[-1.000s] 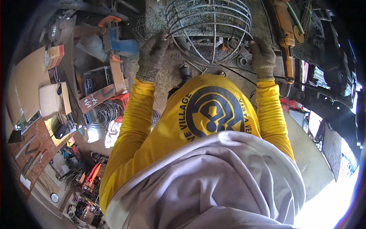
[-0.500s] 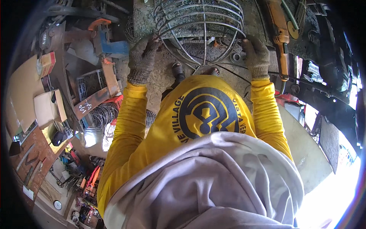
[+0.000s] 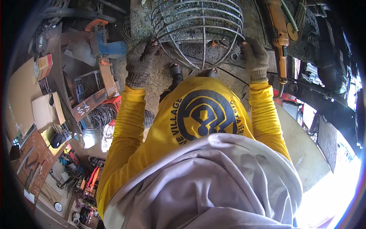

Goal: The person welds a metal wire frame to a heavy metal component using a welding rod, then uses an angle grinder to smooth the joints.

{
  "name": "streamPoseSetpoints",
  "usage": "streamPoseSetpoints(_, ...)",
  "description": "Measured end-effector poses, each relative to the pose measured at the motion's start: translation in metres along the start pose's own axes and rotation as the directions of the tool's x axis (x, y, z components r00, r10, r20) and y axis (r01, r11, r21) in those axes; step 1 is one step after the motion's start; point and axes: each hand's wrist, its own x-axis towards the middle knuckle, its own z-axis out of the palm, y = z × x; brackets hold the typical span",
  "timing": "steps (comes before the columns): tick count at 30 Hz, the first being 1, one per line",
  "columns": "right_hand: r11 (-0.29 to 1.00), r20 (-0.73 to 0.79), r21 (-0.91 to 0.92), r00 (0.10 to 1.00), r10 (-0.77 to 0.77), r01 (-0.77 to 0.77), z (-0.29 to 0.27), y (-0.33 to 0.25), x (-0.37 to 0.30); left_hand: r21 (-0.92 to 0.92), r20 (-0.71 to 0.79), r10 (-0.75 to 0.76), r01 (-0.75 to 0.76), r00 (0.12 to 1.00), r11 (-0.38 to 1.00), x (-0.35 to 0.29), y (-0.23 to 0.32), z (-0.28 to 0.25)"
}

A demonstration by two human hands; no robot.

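A rounded cage of bent metal rods spans the space between my two gloved hands, its ribs curving toward me and its far part cut off by the upper edge. My left hand, in a dirty knitted glove, is closed on one end of the cage's near crosswise rod. At the other end of that rod, my right hand, gloved alike, is closed around the cage's side. Its fingertips are partly hidden. Behind the cage lies a dark, speckled work table.
An orange angle grinder lies at the right, its cord hanging down. On the left are a blue metal piece, a grey plastic crate, coiled wire and an open cardboard box. A pale sheet leans at the right.
The cage and both hands have shifted only slightly, with the grip kept on both sides. More of my feet shows below the cage.
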Motion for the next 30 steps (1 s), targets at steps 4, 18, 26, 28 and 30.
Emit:
streamPoseSetpoints(4, 0.996, 0.016, 0.015, 0.996, 0.089, -0.089, -0.001, -0.004, -0.001, 0.016, -0.002, 0.007, -0.007, 1.000, 1.000, -0.001, 0.012, 0.002)
streamPoseSetpoints(18, 0.999, 0.008, 0.022, 0.999, 0.033, -0.033, -0.002, -0.004, -0.003, -0.163, 0.021, 0.009, -0.006, 1.000, 0.987, -0.004, 0.000, 0.002)
streamPoseSetpoints(26, 0.938, -0.044, 0.326, 0.989, 0.143, -0.121, -0.018, -0.009, -0.005, -0.206, -0.062, -0.025, 0.012, 0.998, 0.978, -0.007, -0.010, 0.005)
streamPoseSetpoints(28, 0.921, -0.126, 0.341, 0.962, 0.242, -0.187, -0.033, 0.000, -0.004, -0.180, -0.082, -0.008, -0.007, 0.997, 0.984, -0.005, -0.019, 0.004)
streamPoseSetpoints(30, 0.929, -0.145, 0.336, 0.966, 0.214, -0.155, -0.044, 0.013, -0.004, -0.179, -0.088, -0.047, 0.030, 0.995, 0.983, -0.004, -0.018, 0.008)
